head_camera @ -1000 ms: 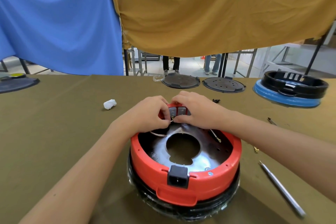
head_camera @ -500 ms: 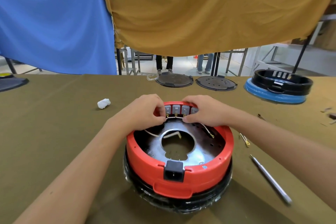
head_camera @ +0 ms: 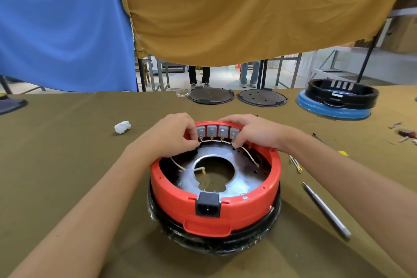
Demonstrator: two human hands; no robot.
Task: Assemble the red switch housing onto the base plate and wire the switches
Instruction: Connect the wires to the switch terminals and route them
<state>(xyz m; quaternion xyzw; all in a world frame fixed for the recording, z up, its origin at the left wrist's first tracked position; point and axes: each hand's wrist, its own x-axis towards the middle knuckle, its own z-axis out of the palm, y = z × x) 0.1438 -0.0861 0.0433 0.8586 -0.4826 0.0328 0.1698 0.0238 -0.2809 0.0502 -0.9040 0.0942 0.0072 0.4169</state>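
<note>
The red switch housing [head_camera: 237, 207] sits as a ring on a black base [head_camera: 216, 240], with a shiny metal plate [head_camera: 239, 184] inside it. Several grey switches [head_camera: 217, 131] line its far inner wall. A white wire [head_camera: 215, 140] runs along their brass terminals. My left hand [head_camera: 171, 136] pinches the wire's left end at the leftmost switch. My right hand [head_camera: 255, 132] pinches the wire at the rightmost switch. Loose wire ends [head_camera: 250, 156] hang over the plate.
A black socket [head_camera: 207, 204] sits at the housing's near side. A metal rod tool [head_camera: 327, 211] and a small wire [head_camera: 294, 162] lie to the right. A white wad [head_camera: 122, 127] lies left. Two dark discs [head_camera: 211, 95] and a black-and-blue housing [head_camera: 338, 99] stand at the back.
My hands have spread apart along the switch row, uncovering all the switches and the wire across their terminals. The view has also shifted slightly.
</note>
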